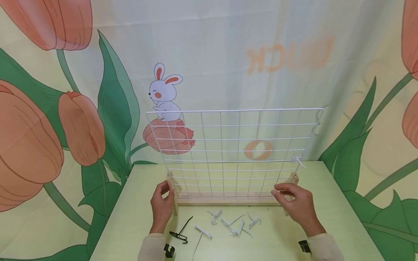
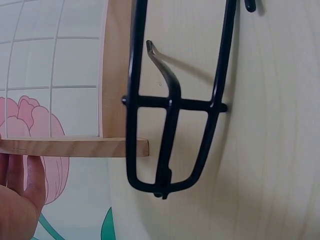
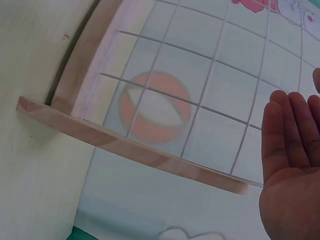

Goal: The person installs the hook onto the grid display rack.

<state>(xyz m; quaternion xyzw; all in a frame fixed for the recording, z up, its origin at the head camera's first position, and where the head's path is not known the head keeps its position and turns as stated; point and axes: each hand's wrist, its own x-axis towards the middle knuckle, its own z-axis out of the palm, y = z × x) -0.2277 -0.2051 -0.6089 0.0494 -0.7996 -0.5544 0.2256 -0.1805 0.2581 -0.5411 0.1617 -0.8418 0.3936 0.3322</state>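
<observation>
A white wire grid panel [image 1: 231, 139] stands upright in a wooden base [image 1: 225, 201] on the table. My left hand [image 1: 162, 204] is at the left wooden end piece [image 2: 75, 147], its fingers straight against the outer face. My right hand [image 1: 298, 204] is in front of the grid's lower right part, apart from the right end piece [image 3: 135, 152]; its fingers extend together and nothing shows in them. A black wire hook [image 2: 173, 104] lies near my left wrist. Several white hooks, among them one long-armed hook [image 1: 203, 232], lie before the base. Another white hook [image 1: 298, 160] hangs at the grid's right side.
The pale wooden table [image 1: 124, 224] carries the stand near its back edge. Behind it hangs a curtain [image 1: 222, 65] printed with tulips and a rabbit. Black wrist straps [image 1: 304, 246] show at both sleeves.
</observation>
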